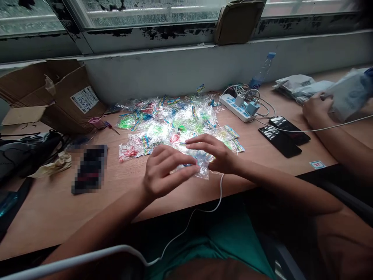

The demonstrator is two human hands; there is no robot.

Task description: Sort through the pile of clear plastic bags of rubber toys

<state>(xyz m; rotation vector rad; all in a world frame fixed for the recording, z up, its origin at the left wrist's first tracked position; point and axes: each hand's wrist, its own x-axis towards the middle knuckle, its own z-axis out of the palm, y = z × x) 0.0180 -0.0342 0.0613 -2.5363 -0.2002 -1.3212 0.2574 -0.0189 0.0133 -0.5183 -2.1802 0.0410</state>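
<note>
A heap of small clear plastic packets with colourful contents lies on the wooden table. My left hand and my right hand meet at the heap's near edge. Both pinch one clear packet with something blue inside, the left from the left side, the right from above with its fingers stretched over it.
A torn cardboard box stands at the back left, with a black bag and crumpled paper near it. A power strip, a water bottle and two phones lie at the right. Another person's hand holds a bag there.
</note>
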